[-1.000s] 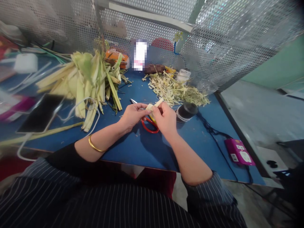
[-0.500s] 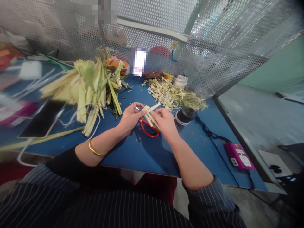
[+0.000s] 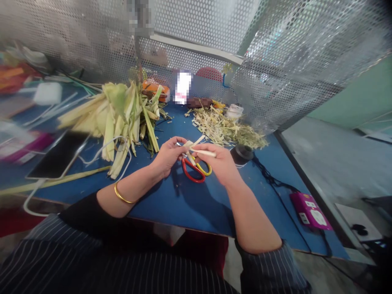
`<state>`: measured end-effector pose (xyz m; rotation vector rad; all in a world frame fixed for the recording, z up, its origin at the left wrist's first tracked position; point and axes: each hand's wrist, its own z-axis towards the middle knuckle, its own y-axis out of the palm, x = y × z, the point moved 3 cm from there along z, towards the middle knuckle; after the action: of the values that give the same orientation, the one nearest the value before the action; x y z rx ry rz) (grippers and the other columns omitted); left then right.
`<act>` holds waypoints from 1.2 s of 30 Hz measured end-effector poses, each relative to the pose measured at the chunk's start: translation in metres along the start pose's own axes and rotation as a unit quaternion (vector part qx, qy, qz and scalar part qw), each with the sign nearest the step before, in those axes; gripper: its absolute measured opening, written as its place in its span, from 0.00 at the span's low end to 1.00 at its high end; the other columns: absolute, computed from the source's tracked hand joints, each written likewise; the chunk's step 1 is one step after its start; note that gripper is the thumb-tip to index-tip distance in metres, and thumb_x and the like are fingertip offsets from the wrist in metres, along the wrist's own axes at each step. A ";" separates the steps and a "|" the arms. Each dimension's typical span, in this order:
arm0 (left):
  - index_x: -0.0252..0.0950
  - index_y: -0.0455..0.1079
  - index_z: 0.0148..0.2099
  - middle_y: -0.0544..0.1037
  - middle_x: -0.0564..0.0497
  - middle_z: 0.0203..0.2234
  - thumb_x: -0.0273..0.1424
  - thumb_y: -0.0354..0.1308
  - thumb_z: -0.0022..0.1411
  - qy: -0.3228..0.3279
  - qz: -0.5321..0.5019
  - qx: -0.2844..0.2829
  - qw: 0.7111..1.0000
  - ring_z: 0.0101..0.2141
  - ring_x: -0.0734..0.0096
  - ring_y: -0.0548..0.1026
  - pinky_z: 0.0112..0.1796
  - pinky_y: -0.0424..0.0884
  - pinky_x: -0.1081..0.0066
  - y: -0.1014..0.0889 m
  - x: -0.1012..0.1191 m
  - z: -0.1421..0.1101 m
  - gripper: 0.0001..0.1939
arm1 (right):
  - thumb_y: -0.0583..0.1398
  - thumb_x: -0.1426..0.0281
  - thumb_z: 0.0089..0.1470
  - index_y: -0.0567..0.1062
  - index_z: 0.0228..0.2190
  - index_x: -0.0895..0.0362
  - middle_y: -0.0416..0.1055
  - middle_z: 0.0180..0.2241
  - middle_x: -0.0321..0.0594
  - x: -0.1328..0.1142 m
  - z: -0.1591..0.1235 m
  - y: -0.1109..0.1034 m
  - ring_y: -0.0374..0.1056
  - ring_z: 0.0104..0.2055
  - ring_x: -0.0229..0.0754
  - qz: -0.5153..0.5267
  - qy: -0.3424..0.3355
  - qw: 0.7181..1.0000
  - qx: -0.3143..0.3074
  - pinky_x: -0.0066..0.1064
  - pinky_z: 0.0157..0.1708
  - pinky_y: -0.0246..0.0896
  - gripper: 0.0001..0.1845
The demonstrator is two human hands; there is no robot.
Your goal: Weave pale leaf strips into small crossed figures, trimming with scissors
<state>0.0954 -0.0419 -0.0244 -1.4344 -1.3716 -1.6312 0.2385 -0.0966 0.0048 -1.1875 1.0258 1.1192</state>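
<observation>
My left hand [image 3: 168,157] pinches pale leaf strips [image 3: 190,157] that cross each other, at the middle of the blue table. One strip end points up and right past the fingertips. My right hand [image 3: 219,163] has its fingers closed on another end, a pale strip [image 3: 208,153] lying across them. Both hands are close together at about the same height. Scissors [image 3: 193,178] with one red and one yellow handle lie just below the strips, their blades mostly hidden by my left hand. A black spool [image 3: 241,154] stands just right of my right hand.
Left lies a large bundle of pale green leaves [image 3: 114,122]; a phone [image 3: 58,155] with a white cable is beside it. Scraps [image 3: 214,126] are heaped behind my hands. A purple power strip [image 3: 310,211] sits right, and perforated mesh [image 3: 196,49] borders the back.
My right hand has turned, and the strip in its fingers now lies nearly level instead of slanting down. More of the scissors' yellow handle shows. The view has shifted slightly.
</observation>
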 end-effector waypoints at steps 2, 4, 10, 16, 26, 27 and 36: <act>0.36 0.66 0.34 0.69 0.58 0.18 0.25 0.63 0.50 -0.002 0.012 -0.003 1.000 0.17 0.84 0.62 0.21 0.56 0.77 0.001 -0.001 -0.001 0.09 | 0.62 0.65 0.50 0.78 0.29 0.54 0.74 0.28 0.36 -0.001 0.000 -0.001 0.68 0.28 0.37 -0.063 -0.053 0.995 0.060 0.32 0.33 0.64 0.06; 0.36 0.67 0.34 0.68 0.58 0.17 0.26 0.63 0.51 0.000 0.034 -0.006 0.999 0.17 0.83 0.62 0.21 0.56 0.77 0.003 -0.003 -0.002 0.08 | 0.61 0.65 0.52 0.76 0.25 0.54 0.73 0.30 0.37 -0.001 0.000 0.000 0.67 0.29 0.37 -0.102 -0.102 0.984 0.102 0.31 0.33 0.63 0.08; 0.36 0.66 0.33 0.71 0.56 0.19 0.25 0.62 0.53 -0.007 0.062 -0.018 0.998 0.18 0.83 0.63 0.22 0.59 0.77 0.004 -0.007 -0.002 0.06 | 0.53 0.63 0.58 0.75 0.33 0.54 0.72 0.25 0.35 0.013 0.004 -0.001 0.69 0.27 0.38 -0.104 -0.080 0.985 0.115 0.34 0.35 0.64 0.12; 0.35 0.64 0.32 0.70 0.56 0.19 0.23 0.60 0.54 -0.015 0.045 -0.021 0.999 0.18 0.83 0.63 0.23 0.58 0.78 0.003 -0.009 0.000 0.06 | 0.57 0.60 0.54 0.73 0.28 0.55 0.76 0.32 0.38 0.024 0.007 -0.001 0.69 0.24 0.35 -0.030 -0.026 0.990 0.136 0.30 0.30 0.65 0.12; 0.34 0.64 0.32 0.72 0.54 0.21 0.19 0.57 0.56 -0.047 0.063 -0.012 0.997 0.18 0.83 0.64 0.24 0.59 0.77 0.004 -0.010 -0.001 0.06 | 0.58 0.63 0.54 0.76 0.30 0.55 0.75 0.30 0.37 0.027 0.008 0.001 0.67 0.23 0.32 -0.009 -0.054 0.992 0.116 0.27 0.28 0.65 0.09; 0.34 0.64 0.32 0.72 0.54 0.21 0.20 0.57 0.56 -0.046 0.063 -0.012 0.997 0.19 0.83 0.64 0.24 0.59 0.77 0.004 -0.010 0.000 0.06 | 0.59 0.64 0.54 0.76 0.30 0.55 0.75 0.29 0.36 0.026 0.008 0.001 0.67 0.23 0.32 -0.010 -0.056 0.992 0.114 0.27 0.28 0.65 0.09; 0.34 0.64 0.32 0.73 0.53 0.21 0.22 0.58 0.55 -0.050 0.058 -0.009 0.997 0.19 0.83 0.64 0.24 0.60 0.76 0.003 -0.012 0.001 0.05 | 0.54 0.63 0.58 0.73 0.30 0.55 0.71 0.27 0.35 0.019 0.006 0.005 0.66 0.24 0.32 -0.020 -0.065 0.993 0.095 0.28 0.29 0.65 0.11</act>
<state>0.1020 -0.0449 -0.0352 -1.5963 -1.3045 -1.5199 0.2367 -0.0887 -0.0141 -0.9682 0.9804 1.0288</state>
